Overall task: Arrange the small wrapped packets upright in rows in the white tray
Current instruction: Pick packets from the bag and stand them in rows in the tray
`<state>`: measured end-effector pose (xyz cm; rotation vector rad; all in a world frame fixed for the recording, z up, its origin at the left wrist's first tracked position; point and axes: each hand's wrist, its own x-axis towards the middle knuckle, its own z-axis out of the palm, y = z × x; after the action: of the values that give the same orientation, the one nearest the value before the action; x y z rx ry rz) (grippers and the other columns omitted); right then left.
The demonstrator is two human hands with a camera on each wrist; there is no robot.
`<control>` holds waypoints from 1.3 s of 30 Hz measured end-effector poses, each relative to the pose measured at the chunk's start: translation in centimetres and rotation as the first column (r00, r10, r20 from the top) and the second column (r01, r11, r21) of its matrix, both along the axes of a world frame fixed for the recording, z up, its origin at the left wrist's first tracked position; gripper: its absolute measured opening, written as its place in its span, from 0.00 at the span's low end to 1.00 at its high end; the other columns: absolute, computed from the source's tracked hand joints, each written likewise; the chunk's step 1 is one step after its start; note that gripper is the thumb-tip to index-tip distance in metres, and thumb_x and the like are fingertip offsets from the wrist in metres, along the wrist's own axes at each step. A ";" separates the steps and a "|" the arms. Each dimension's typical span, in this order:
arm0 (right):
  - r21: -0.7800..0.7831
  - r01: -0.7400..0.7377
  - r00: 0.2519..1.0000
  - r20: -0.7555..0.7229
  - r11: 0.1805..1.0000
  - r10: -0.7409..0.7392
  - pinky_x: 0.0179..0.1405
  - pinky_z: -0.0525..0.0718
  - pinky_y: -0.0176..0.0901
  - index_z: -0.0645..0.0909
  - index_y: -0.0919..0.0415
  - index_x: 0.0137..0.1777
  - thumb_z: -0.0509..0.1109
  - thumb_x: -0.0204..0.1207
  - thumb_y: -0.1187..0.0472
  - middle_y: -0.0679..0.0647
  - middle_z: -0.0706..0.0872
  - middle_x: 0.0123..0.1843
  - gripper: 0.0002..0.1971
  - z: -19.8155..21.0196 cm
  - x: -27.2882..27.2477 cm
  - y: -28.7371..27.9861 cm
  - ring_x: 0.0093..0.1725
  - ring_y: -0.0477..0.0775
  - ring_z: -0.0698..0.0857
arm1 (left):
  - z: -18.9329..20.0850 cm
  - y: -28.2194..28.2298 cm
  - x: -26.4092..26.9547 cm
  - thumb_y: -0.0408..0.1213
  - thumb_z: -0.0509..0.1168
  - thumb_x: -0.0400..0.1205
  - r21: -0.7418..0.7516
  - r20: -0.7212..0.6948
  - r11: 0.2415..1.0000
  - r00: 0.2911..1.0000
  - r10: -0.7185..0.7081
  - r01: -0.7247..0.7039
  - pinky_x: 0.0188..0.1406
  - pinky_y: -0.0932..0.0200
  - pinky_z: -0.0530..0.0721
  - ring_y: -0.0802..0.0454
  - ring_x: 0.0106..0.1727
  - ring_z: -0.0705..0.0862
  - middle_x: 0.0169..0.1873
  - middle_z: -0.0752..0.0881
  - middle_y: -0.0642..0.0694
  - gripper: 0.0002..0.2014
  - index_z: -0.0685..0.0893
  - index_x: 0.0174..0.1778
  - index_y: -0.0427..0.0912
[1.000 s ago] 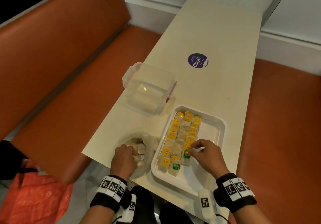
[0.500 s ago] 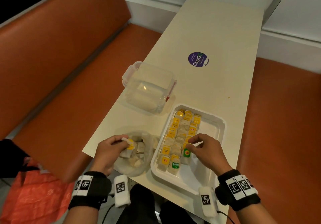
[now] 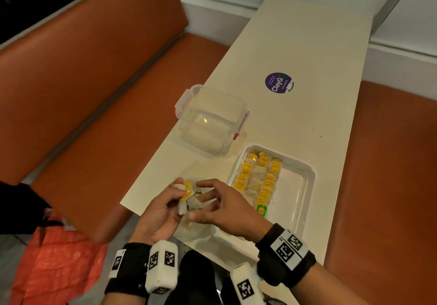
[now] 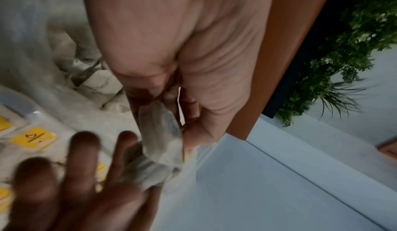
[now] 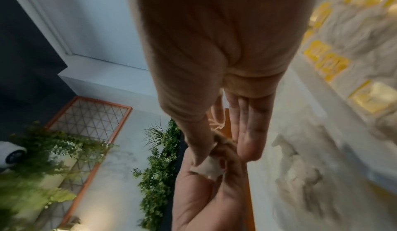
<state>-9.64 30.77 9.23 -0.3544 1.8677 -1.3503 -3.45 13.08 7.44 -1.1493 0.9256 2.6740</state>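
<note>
Head view above, wrist views close on hands (image 3: 189, 206)

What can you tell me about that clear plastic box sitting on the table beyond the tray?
The clear plastic box is a see-through, squarish container with rounded corners, a clip-on lid and latch flaps at its sides, one tipped red. Something pale lies inside, too hazy to identify. It sits flat near the table's left edge, just beyond the white tray's far corner. Neither hand touches it.
</note>
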 end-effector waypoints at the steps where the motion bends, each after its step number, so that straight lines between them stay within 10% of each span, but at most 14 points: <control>1: -0.024 0.064 0.998 0.020 0.998 -0.063 0.55 0.93 0.55 0.82 0.42 0.69 0.90 0.64 0.49 0.47 0.89 0.56 0.33 0.0 0.0 -0.4 0.45 0.50 0.94 | 0.1 0.3 0.0 0.23 0.65 0.77 0.025 -0.027 1.000 1.000 0.002 -0.001 0.48 0.43 0.95 0.40 0.44 0.94 0.43 0.91 0.40 0.13 0.87 0.52 0.43; 5: 0.008 0.175 0.984 -0.030 0.985 -0.175 0.52 0.93 0.59 0.89 0.49 0.55 0.88 0.67 0.56 0.49 0.91 0.51 0.18 -0.4 -0.4 -0.9 0.41 0.55 0.94 | 0.3 1.4 -0.3 0.21 0.57 0.80 0.016 -0.087 1.000 0.996 0.023 -0.022 0.61 0.36 0.85 0.40 0.42 0.93 0.38 0.90 0.41 0.13 0.83 0.50 0.40; 13: 0.039 0.173 0.980 -0.110 0.984 -0.168 0.47 0.92 0.47 0.91 0.51 0.51 0.85 0.71 0.59 0.48 0.94 0.43 0.10 -0.4 -0.7 -0.2 0.38 0.49 0.94 | -0.5 2.5 -0.3 0.40 0.62 0.78 0.186 -0.057 0.978 0.992 0.112 -0.099 0.43 0.48 0.81 0.38 0.45 0.85 0.48 0.86 0.40 0.12 0.87 0.49 0.40; 19: 0.017 0.183 0.977 -0.112 0.983 -0.180 0.47 0.91 0.46 0.91 0.49 0.49 0.87 0.70 0.56 0.52 0.93 0.37 0.10 -0.4 -0.5 0.5 0.38 0.47 0.93 | -0.3 2.7 -1.0 0.48 0.68 0.82 0.180 0.062 0.976 0.992 0.113 -0.122 0.61 0.41 0.84 0.36 0.47 0.89 0.47 0.89 0.38 0.12 0.86 0.44 0.42; 26: -0.072 0.155 0.980 -0.117 0.985 -0.163 0.43 0.87 0.36 0.92 0.50 0.46 0.87 0.69 0.60 0.47 0.93 0.44 0.09 0.8 -1.2 2.0 0.40 0.43 0.88 | -1.2 3.1 -1.5 0.47 0.68 0.87 0.041 0.166 0.999 0.985 -0.036 0.029 0.15 0.63 0.68 0.53 0.24 0.75 0.31 0.78 0.46 0.14 0.80 0.36 0.46; 34: -0.103 0.105 0.985 -0.124 0.989 -0.117 0.49 0.88 0.42 0.92 0.48 0.51 0.87 0.71 0.60 0.50 0.93 0.47 0.11 2.2 -2.7 4.9 0.44 0.57 0.88 | -0.5 3.5 -0.5 0.56 0.70 0.85 -0.084 0.003 0.948 0.951 -0.309 0.308 0.14 0.65 0.59 0.57 0.24 0.69 0.32 0.77 0.47 0.19 0.88 0.50 0.42; 39: -0.170 0.105 0.994 -0.002 0.980 -0.106 0.57 0.93 0.59 0.93 0.53 0.56 0.85 0.74 0.63 0.59 0.94 0.49 0.12 2.5 -3.0 6.2 0.50 0.71 0.91 | -0.1 3.6 -0.2 0.44 0.81 0.74 -0.167 -0.067 0.867 0.872 -0.485 0.469 0.15 0.67 0.60 0.56 0.26 0.73 0.40 0.85 0.44 0.24 0.87 0.63 0.37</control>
<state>-12.64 36.96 11.74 -0.3534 1.8067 -1.5876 -3.62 16.67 7.34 -0.6775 1.2515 2.3043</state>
